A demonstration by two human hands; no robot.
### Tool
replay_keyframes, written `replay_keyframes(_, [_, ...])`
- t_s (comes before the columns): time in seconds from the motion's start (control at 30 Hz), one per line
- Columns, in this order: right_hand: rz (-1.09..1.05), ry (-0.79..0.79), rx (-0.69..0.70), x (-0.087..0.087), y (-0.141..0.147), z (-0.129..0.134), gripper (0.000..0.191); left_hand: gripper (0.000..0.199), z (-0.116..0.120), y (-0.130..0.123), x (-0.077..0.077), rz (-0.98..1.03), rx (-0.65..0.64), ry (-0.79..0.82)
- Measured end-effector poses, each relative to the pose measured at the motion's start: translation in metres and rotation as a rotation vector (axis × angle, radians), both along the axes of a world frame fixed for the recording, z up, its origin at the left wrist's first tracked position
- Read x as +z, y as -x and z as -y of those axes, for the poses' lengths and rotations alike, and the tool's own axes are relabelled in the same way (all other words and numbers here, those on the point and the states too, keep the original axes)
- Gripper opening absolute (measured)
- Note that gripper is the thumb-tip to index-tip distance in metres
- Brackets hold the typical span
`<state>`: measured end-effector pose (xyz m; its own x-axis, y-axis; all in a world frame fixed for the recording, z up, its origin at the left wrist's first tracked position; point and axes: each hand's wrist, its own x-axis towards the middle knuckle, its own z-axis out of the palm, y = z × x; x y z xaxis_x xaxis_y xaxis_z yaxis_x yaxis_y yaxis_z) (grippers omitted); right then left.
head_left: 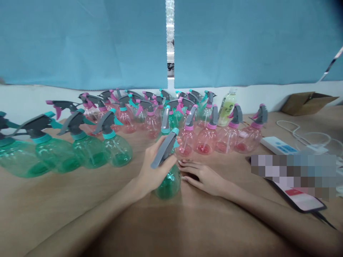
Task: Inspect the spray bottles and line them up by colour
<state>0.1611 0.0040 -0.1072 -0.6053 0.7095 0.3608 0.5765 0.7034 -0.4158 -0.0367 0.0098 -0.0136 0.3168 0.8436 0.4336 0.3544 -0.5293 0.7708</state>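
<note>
My left hand (155, 160) is wrapped round the neck of a green spray bottle (168, 184) with a grey and teal trigger head, upright on the table in front of me. Its fingers close behind the bottle, partly hidden. My right hand (202, 176) lies palm down on the table just right of that bottle, fingers stretched out towards it and holding nothing. Beyond the hands stands a pink spray bottle (187, 141) in a short row of similar pink ones. Another green spray bottle (116, 148) ends a row of green ones on the left.
Behind, many more pink and green spray bottles crowd together near a labelled drink bottle (227, 107). To the right are a white power strip (277, 145), a phone (305, 200) with a cable, a white cord (294, 130) and an open cardboard box (305, 103). Blue curtain (80, 43) hangs behind.
</note>
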Motion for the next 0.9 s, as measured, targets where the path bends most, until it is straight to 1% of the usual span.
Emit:
replay_keyframes(0.2, [0.020, -0.024, -0.001, -0.0023, -0.0002, -0.0008, 0.035, 0.012, -0.0006, 0.0002, -0.0012, 0.019, -0.006, 0.001])
replay_keyframes(0.53, [0.021, 0.013, 0.003, -0.0059, -0.0003, -0.0015, 0.037, 0.008, -0.0001, 0.0000, 0.0002, 0.005, -0.012, -0.024])
replay_keyframes(0.73, [0.013, 0.027, -0.010, -0.0079, -0.0010, -0.0026, 0.037, 0.009, -0.0014, 0.0011, -0.0031, 0.020, -0.015, -0.018])
replay_keyframes(0.9, [0.025, 0.032, -0.008, -0.0077, -0.0010, -0.0024, 0.038, 0.014, -0.0002, -0.0003, -0.0003, 0.012, -0.001, -0.008])
